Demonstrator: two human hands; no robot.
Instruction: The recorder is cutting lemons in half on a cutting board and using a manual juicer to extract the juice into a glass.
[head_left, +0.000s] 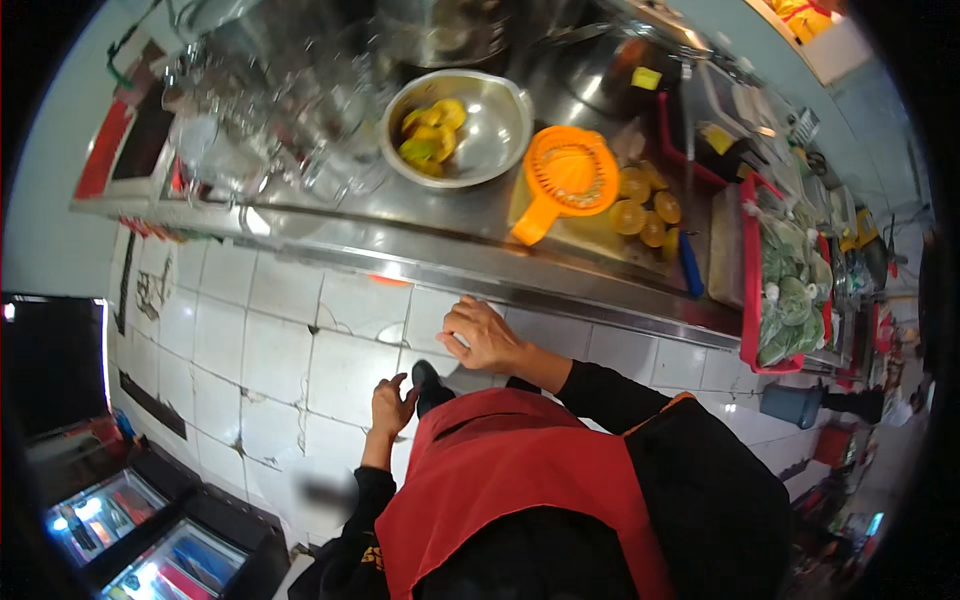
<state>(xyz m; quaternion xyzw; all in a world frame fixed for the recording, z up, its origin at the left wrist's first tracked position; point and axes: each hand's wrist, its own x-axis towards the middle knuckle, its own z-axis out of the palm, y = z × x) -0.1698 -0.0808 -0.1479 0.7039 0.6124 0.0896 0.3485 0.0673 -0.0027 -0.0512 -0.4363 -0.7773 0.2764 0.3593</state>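
Both my hands hang over the floor in front of the steel counter, away from everything on it. My left hand (391, 405) is empty, its thumb and fingers apart. Nearer the counter's front edge, my right hand (480, 337) has loosely bent fingers, the thumb apart, and nothing visible in it. On the counter (450, 240) an orange plastic citrus juicer (571, 174) rests on a cutting board (577, 240). Beside it lie several cut citrus halves (628, 216) and a blue knife handle (690, 266). A steel bowl (491, 142) holds several squeezed citrus halves (431, 139).
Clear glassware (300, 142) crowds the counter's left part. At right, a red crate (750, 277) holds bagged leafy greens (793, 300). Large steel pots (442, 34) stand behind the bowl. Glass-topped display freezers (176, 559) stand at lower left. White tiles (277, 345) cover the floor.
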